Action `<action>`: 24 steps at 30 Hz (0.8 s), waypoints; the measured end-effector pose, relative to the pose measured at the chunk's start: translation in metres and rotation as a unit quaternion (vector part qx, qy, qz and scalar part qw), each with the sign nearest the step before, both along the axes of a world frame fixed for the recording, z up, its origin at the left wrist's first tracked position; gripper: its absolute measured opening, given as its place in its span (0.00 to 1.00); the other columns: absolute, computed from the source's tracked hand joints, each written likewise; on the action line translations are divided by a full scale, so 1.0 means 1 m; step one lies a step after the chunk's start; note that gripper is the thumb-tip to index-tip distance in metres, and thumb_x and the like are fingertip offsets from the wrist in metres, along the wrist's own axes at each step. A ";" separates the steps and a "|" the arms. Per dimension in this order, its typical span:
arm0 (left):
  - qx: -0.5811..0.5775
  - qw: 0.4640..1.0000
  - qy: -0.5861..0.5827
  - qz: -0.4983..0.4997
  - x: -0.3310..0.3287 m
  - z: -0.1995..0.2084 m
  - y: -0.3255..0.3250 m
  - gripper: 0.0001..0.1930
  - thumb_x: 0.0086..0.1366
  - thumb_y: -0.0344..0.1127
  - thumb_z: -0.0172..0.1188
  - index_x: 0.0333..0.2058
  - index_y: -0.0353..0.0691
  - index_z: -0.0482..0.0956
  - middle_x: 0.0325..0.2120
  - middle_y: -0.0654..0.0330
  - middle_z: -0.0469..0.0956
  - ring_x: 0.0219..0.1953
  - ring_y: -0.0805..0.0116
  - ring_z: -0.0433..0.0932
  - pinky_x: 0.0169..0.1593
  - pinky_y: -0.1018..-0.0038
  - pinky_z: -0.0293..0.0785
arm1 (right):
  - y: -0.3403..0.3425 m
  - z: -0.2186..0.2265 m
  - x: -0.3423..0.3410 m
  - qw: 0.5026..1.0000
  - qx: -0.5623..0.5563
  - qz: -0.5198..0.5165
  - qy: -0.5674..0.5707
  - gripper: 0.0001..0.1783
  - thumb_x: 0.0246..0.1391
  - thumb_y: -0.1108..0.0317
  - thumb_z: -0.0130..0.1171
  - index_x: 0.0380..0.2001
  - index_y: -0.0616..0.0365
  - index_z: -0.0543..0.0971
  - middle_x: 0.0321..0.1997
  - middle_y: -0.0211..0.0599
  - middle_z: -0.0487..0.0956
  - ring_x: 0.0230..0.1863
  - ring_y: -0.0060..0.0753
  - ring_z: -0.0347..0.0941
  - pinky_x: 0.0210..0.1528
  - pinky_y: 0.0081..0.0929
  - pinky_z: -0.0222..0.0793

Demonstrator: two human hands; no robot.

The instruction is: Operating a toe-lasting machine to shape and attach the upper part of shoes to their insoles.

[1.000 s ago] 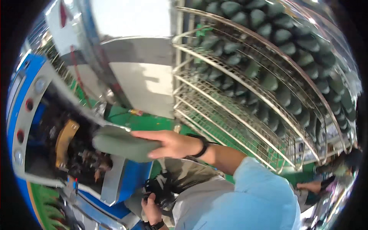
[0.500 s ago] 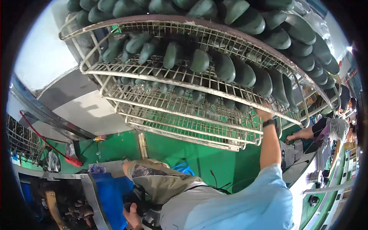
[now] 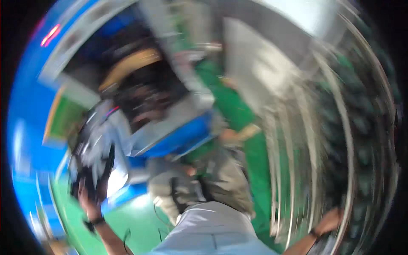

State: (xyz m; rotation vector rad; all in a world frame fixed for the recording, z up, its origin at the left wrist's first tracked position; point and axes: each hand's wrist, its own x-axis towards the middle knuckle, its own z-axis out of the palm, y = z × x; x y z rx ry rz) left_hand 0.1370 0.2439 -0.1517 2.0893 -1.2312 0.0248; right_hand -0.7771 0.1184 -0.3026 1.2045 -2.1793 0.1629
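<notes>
The whole view is smeared by motion. On the right stands a tall wire rack (image 3: 347, 140) with pale metal rails and rows of dark green, rounded shoe-shaped pieces (image 3: 361, 114) on its shelves. My right hand (image 3: 330, 222) is closed at one of its rails, at the lower right. At the lower left, my left hand (image 3: 88, 200), with a dark band at the wrist, reaches up against a heap of black and pale things (image 3: 93, 170). Blur hides its fingers and whether they hold any of them.
An open metal box (image 3: 199, 100) holds dark contents and a curved tan bar (image 3: 134, 63), ahead to the left. A blue panel (image 3: 180, 136) lines its near side. The floor (image 3: 244, 104) is green. A white wall panel (image 3: 255, 55) stands beyond.
My view has swung left, so the rack now lies on my right and the metal box ahead left. My left hand has moved out to the black and pale heap; the right stays at the rack.
</notes>
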 end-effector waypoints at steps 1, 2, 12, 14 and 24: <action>-0.076 0.971 0.212 0.084 0.010 0.008 -0.004 0.23 0.70 0.33 0.57 0.62 0.32 0.73 0.53 0.54 0.78 0.54 0.65 0.76 0.57 0.72 0.72 | -0.068 0.044 0.069 0.978 -0.079 -0.007 -0.191 0.18 0.72 0.65 0.50 0.54 0.63 0.81 0.54 0.45 0.82 0.56 0.41 0.78 0.57 0.32 0.73; -0.139 0.939 0.256 0.183 -0.005 0.011 -0.025 0.20 0.70 0.32 0.57 0.58 0.30 0.76 0.46 0.54 0.81 0.46 0.71 0.78 0.49 0.74 0.76 | -0.096 0.017 0.074 0.945 -0.047 0.131 -0.296 0.30 0.67 0.62 0.58 0.68 0.63 0.68 0.62 0.48 0.77 0.62 0.34 0.74 0.64 0.23 0.64; 0.183 0.831 -0.320 0.417 0.090 -0.007 0.015 0.16 0.55 0.43 0.64 0.36 0.36 0.81 0.34 0.48 0.82 0.42 0.47 0.80 0.48 0.57 0.76 | -0.193 0.030 0.453 0.574 0.406 0.617 -0.354 0.18 0.71 0.58 0.54 0.52 0.57 0.83 0.44 0.44 0.85 0.40 0.43 0.80 0.44 0.36 0.78; 0.161 0.853 -0.286 0.406 0.122 0.001 -0.026 0.18 0.57 0.45 0.64 0.38 0.35 0.79 0.36 0.48 0.82 0.43 0.47 0.80 0.48 0.56 0.76 | -0.202 0.003 0.469 0.575 0.496 0.507 -0.408 0.21 0.71 0.56 0.53 0.58 0.56 0.80 0.49 0.43 0.85 0.46 0.42 0.81 0.49 0.36 0.77; -0.014 0.807 0.081 0.584 0.339 -0.182 -0.167 0.46 0.54 0.48 0.73 0.61 0.24 0.57 0.55 0.36 0.70 0.60 0.38 0.70 0.63 0.54 0.69 | -0.229 -0.071 0.451 0.516 0.532 0.270 -0.615 0.21 0.71 0.54 0.54 0.59 0.53 0.79 0.65 0.39 0.74 0.61 0.40 0.71 0.63 0.38 0.70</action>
